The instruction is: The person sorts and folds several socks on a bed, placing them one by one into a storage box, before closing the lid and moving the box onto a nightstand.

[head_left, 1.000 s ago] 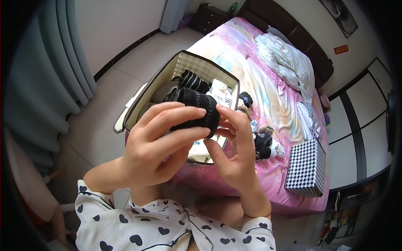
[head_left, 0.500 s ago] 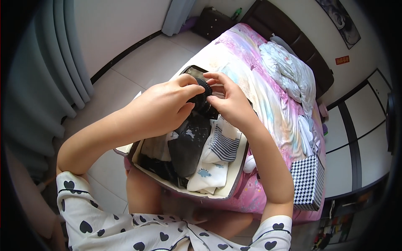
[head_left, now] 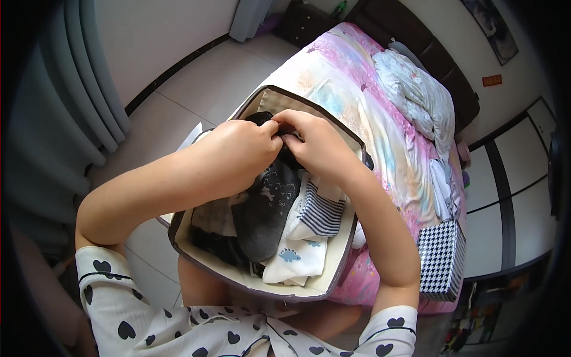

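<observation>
Bedding, pastel-printed [head_left: 339, 71], spreads behind a cream-lined, brown-rimmed box [head_left: 339, 253] already holding a dark-grey sock [head_left: 264, 223] and striped white sock [head_left: 321, 214], while left hand [head_left: 250, 154] and right hand [head_left: 313, 143] meet, grip too hidden to tell, at a black fabric bundle [head_left: 260, 118] inside, seemingly not yet settled.

Elbows bent and set wide, a person brings both bare arms together in front of the body, the left forearm [head_left: 157, 184] slanting inward and the right forearm [head_left: 383, 229] rising more steeply. The left hand [head_left: 247, 152] shows its back, fingers curled into a pinch; the right hand [head_left: 315, 144] leans in opposite, forefinger arched above the thumb. The fingertips nearly meet, partly hidden, contact between them unclear.
</observation>
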`<state>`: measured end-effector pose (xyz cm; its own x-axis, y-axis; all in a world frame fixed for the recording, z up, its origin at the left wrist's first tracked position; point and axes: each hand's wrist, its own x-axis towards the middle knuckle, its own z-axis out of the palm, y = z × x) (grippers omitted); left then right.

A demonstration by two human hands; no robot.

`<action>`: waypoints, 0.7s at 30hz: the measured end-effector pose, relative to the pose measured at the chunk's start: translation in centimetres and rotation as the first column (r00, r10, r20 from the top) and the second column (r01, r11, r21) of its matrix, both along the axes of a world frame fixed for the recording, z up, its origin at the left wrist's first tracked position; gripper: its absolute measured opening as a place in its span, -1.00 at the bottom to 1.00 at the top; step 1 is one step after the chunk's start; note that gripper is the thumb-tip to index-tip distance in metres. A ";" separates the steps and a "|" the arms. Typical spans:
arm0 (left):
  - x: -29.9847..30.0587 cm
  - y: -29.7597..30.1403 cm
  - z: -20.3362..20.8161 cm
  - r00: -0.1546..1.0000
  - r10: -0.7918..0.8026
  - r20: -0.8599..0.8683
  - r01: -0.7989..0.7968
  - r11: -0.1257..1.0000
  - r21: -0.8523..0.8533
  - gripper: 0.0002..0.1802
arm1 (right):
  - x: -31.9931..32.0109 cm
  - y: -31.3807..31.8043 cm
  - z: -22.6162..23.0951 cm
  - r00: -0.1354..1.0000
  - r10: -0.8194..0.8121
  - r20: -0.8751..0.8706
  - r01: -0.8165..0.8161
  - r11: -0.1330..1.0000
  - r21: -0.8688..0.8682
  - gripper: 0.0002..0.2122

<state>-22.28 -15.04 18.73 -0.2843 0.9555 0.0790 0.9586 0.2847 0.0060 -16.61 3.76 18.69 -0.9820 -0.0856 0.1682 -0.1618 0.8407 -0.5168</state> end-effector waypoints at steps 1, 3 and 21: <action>-0.2 0.1 -0.1 1.000 -0.012 0.025 0.012 1.000 0.014 -0.73 | 0.1 0.1 0.0 0.999 0.026 0.034 -0.026 1.000 -0.006 -0.71; -0.7 0.3 0.9 0.994 -0.002 0.111 0.007 0.999 -0.042 -0.72 | 0.4 0.2 0.4 0.997 0.049 0.059 -0.047 0.998 -0.029 -0.69; 13.6 -4.3 5.2 0.765 -0.512 0.391 0.175 0.749 0.639 -0.34 | 18.5 -2.8 5.5 0.920 0.031 -0.390 -0.173 0.926 -0.336 -0.60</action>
